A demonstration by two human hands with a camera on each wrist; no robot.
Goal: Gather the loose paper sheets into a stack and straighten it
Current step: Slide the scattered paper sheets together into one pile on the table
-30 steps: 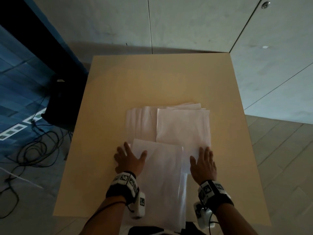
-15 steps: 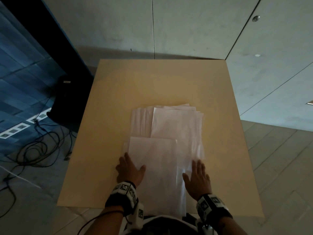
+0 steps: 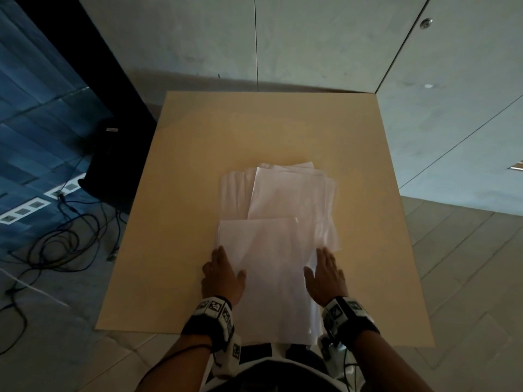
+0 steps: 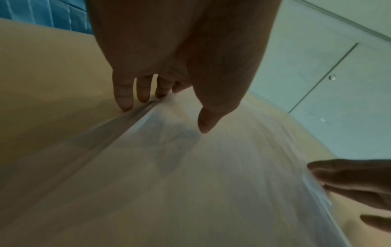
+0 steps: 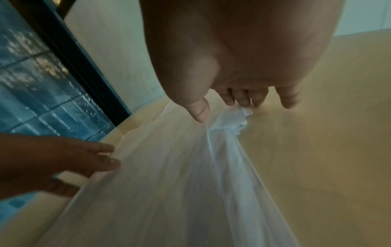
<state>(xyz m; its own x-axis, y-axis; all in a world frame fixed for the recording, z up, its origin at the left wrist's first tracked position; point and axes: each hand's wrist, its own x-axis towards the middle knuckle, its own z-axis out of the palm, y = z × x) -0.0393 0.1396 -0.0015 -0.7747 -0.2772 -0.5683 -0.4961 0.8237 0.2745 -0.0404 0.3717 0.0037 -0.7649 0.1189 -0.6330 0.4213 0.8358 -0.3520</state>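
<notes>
Tan table (image 3: pixel 181 222), near edge hidden by overhanging paper sheets (image 3: pixel 268 273); left hand (image 3: pixel 222 275), right hand (image 3: pixel 325 275) flat, open.

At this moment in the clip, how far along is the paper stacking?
Done: the paper sheets overlap in one heap on the table, none lying apart. In hand: the left hand and right hand lie flat against the heap's two side edges, fingers straight, with no grip on any sheet. Left: edges are fanned, the nearest sheet overhangs the table's near edge, and nothing is squared.
</notes>
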